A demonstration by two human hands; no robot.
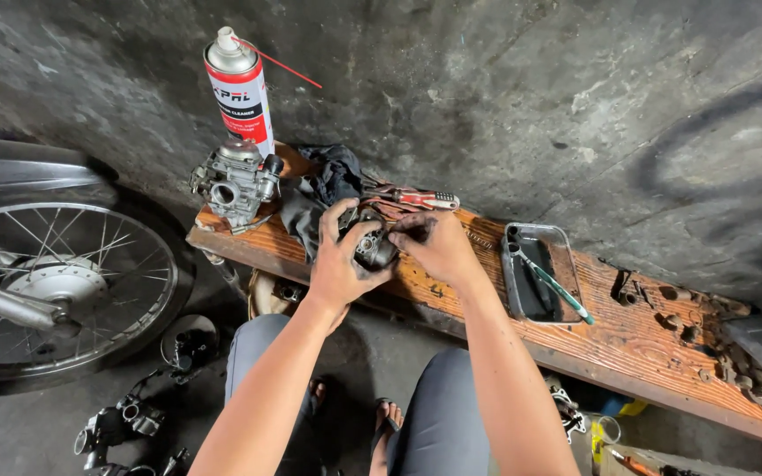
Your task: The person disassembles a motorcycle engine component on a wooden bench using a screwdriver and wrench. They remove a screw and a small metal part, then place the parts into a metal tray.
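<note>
A person seated at a worn wooden counter [487, 291] grips a small dark metal engine part [372, 247] with both grease-blackened hands. The left hand [339, 260] wraps around the part from its near side, fingers curled over the top, while the right hand [438, 245] meets it from the other side, thumb and fingertips pinched against its upper edge. The part sits just above the counter, between the two hands; whether it touches the wood cannot be told. Directly beyond the left hand lies a crumpled dark rag [324, 189], and further out past that hand stands a grey carburetor [235, 185] with a red-and-white spray can [242, 92] upright just behind it, a thin red straw jutting from its nozzle. Just beyond the right hand rest red-handled pliers [412, 199]. Well out to the right hand's far side sits a shallow metal tray [511, 282] holding a green-handled tool [557, 286]. Off beyond the left forearm, a spoked motorcycle wheel [55, 282] stands on the concrete floor [11, 423], with loose dark parts [121, 423] scattered below it.
</note>
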